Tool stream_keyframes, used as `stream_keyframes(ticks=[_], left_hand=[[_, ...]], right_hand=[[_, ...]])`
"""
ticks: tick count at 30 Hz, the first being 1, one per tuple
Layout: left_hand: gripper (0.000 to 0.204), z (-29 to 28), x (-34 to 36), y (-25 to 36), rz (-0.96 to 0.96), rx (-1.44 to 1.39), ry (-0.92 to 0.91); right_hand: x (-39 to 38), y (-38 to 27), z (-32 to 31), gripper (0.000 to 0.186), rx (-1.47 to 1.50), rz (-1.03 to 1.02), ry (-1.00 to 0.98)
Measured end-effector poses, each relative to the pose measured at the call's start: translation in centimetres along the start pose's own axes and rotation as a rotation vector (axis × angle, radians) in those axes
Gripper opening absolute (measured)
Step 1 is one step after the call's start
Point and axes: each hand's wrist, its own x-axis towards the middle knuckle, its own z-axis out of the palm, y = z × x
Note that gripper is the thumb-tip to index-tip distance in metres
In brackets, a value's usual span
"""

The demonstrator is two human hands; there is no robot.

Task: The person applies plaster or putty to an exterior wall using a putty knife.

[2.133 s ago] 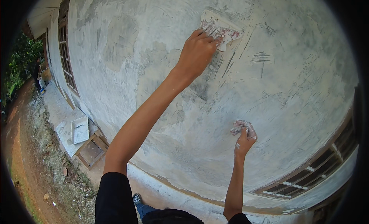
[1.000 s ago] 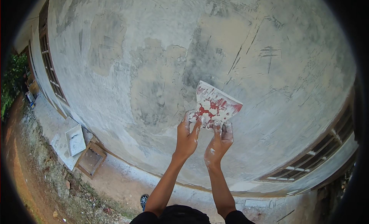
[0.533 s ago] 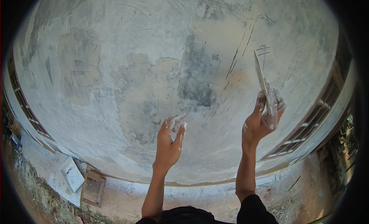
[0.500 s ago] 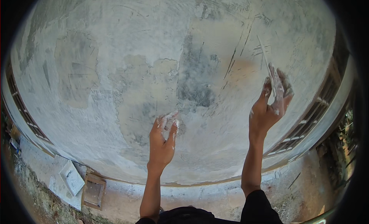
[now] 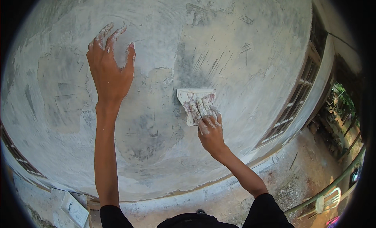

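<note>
My right hand (image 5: 211, 134) grips a white putty spreader (image 5: 194, 94), its fingers pressed along the tool's splattered face. The spreader's broad edge points up and lies against the plastered wall (image 5: 152, 114), just right of a ragged dark grey patch. Up and to the left, my left hand (image 5: 111, 67) is raised in front of the wall with its fingers apart and nothing in it. Whether its fingertips touch the wall, I cannot tell. White paste coats the fingers of both hands.
A barred window (image 5: 297, 87) is set in the wall at the right, another (image 5: 21, 155) at the lower left. A whitish rectangular tray (image 5: 74, 209) lies on the floor beside a wooden frame (image 5: 94, 212). A pale plastic chair (image 5: 329, 200) stands at the lower right.
My right hand has moved left and down, and the spreader has turned from edge-on to broad face showing. My left hand has risen up and left, its fingers now spread. The view has shifted.
</note>
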Motion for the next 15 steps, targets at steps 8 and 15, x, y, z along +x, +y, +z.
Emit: stream_keyframes(ticks=[8, 15], left_hand=[[0.044, 3.2, 6.4, -1.3, 0.338, 0.007, 0.21], [0.049, 5.2, 7.0, -2.3, 0.338, 0.022, 0.183]], right_hand=[[11.1, 6.0, -7.6, 0.023, -0.038, 0.254, 0.393], [7.5, 3.3, -2.8, 0.026, -0.102, 0.14, 0.318]])
